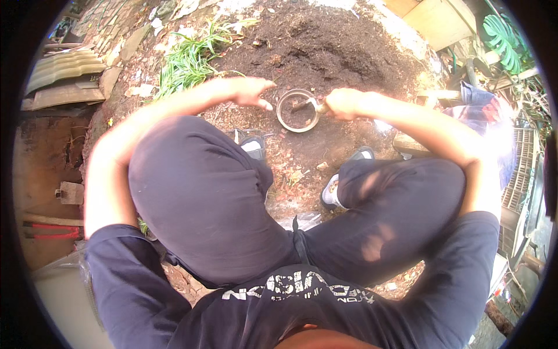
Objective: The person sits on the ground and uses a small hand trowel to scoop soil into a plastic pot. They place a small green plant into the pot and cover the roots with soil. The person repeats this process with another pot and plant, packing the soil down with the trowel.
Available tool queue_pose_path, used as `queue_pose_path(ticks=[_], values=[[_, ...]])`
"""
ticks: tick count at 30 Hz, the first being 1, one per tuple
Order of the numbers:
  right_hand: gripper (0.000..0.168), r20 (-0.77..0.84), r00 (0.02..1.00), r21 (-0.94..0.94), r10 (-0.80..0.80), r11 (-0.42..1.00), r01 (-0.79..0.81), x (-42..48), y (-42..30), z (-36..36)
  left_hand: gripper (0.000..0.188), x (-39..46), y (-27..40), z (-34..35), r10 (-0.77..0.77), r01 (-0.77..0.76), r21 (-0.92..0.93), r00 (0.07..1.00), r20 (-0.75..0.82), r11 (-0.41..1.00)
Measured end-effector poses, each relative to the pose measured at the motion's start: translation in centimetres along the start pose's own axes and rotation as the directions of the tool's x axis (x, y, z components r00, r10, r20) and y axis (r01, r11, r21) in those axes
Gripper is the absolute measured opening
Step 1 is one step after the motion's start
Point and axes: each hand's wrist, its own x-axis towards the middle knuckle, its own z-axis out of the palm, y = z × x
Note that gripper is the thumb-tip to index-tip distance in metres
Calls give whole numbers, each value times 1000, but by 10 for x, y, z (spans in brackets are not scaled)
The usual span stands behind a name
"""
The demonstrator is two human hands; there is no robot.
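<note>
A round pot (pixel 300 129) stands on the ground in front of my feet, with some dark soil visible inside. My right hand (pixel 344 104) grips the handle of a small hand trowel (pixel 301 105) at the pot's right rim. The trowel's blade reaches over the rim into the pot. Left of the pot, my left hand (pixel 253 92) is held with thumb and fingers apart, holding nothing; a small gap separates it from the rim. Just beyond the pot lies a broad heap of dark loose soil (pixel 322 48).
Long-leaved green plants (pixel 185 63) lie left of the soil heap. Corrugated sheeting (pixel 65 67) and a red-handled tool (pixel 52 231) are at the far left. On the right are a wooden board (pixel 438 26), crumpled cloth (pixel 475 98) and a plastic crate (pixel 518 174). Dry leaves (pixel 294 174) litter the ground between my feet.
</note>
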Motion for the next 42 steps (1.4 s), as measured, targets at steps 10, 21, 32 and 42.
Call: queue_pose_path(ticks=[10,21,32,42], values=[[43,-143,989,147,-32,988,53,-48,17,-39,55,40,0,-34,52,-76,218,992,114,973],[41,-332,932,24,-145,987,162,-55,17,17,46,105,-37,55,-30,102,-499,988,151,861],[31,-419,897,-10,-141,988,151,-36,21,7,36,132,-30,52,-112,230,-589,967,230,775],[40,-314,946,166,-84,976,142,-30,27,7,28,109,-26,71,-178,395,-654,910,374,645]])
